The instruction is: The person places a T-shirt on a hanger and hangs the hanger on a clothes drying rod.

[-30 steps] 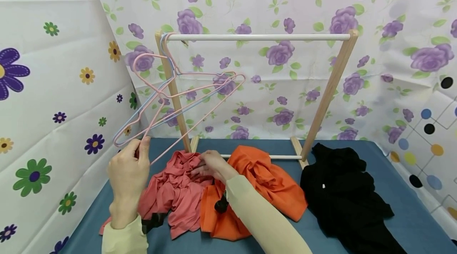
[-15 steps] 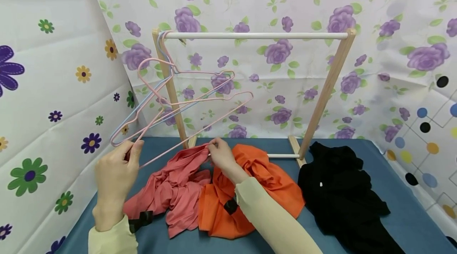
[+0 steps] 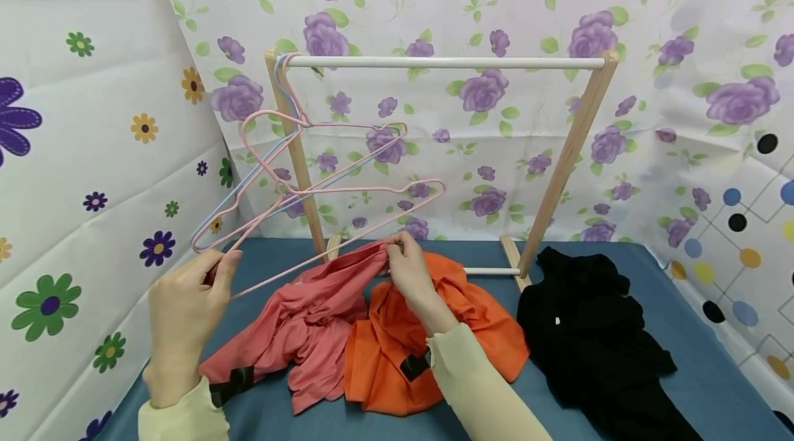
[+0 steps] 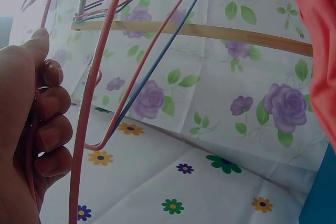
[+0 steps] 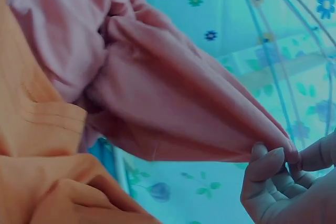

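My left hand (image 3: 186, 313) grips one end of a pink clothes hanger (image 3: 347, 189), its fingers curled round the wire in the left wrist view (image 4: 50, 114). The hanger's hook is up and its other end points right. My right hand (image 3: 409, 269) pinches an edge of a coral-pink garment (image 3: 316, 317) and lifts it off the table. In the right wrist view the garment (image 5: 173, 87) stretches taut toward the thumb and fingertips. Its lower part lies crumpled on the table, below the hanger. An orange garment (image 3: 397, 351) lies under my right forearm.
A clothes rack (image 3: 446, 63) with a white rail and wooden posts stands behind. Another pink hanger and a blue hanger (image 3: 236, 191) hang at the rail's left end. A black garment (image 3: 589, 337) lies on the right of the blue table (image 3: 273, 420).
My right hand has taken hold of the coral-pink garment and pulled its edge up and to the right. My left hand has moved down and left, and the held hanger has tilted lower.
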Available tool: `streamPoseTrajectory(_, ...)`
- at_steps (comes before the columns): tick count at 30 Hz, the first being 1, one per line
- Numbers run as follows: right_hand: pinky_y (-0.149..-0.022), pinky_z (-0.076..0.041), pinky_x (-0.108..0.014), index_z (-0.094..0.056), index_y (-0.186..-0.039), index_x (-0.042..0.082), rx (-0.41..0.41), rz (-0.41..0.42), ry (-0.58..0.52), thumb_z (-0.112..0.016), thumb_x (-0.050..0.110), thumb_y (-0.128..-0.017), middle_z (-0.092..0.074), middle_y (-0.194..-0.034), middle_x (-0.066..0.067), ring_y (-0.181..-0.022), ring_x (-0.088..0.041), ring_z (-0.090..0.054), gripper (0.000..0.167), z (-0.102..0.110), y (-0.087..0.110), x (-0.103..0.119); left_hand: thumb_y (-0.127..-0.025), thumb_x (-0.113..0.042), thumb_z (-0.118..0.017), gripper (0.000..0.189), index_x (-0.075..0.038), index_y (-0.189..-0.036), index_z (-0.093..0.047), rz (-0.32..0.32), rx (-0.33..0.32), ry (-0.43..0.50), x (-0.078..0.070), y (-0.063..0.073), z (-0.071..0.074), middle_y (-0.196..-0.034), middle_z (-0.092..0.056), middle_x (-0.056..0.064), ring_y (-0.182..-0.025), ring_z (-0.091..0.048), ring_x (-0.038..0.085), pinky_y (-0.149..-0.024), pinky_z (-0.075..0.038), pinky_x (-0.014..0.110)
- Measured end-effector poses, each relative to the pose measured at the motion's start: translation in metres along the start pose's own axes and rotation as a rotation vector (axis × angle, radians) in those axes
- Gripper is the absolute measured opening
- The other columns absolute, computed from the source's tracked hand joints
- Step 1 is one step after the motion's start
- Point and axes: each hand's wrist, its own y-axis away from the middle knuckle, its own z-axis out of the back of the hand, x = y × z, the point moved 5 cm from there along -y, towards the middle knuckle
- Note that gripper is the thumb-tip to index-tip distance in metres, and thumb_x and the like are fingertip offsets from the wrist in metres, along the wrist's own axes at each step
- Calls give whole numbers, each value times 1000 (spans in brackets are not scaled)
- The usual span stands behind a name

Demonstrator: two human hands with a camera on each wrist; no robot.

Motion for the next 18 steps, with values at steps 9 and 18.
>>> streamPoseTrajectory(9, -50, -40, -26, -50, -107, 3, -98, 104, -169, -41, 12, -105, -52, -88, -11, -57, -24, -44, 13, 19, 10, 10, -92, -24, -70, 32, -10, -66, -57, 29, 6, -4, 8, 1, 10, -53, -35, -7, -46, -28, 6, -46, -18, 22)
streamPoseTrajectory(18, -50, -37, -28, -50, -104, 3, -174, 133, -224, -42, 11, -105, -44, -77, -7, -55, -17, -37, 11, 45, 18, 19, -91, -27, -72, 35, -17, -64, -52, 2, 40, 5, 8, 2, 10, -52, -34, -9, -44, -29, 6, -45, -18, 23)
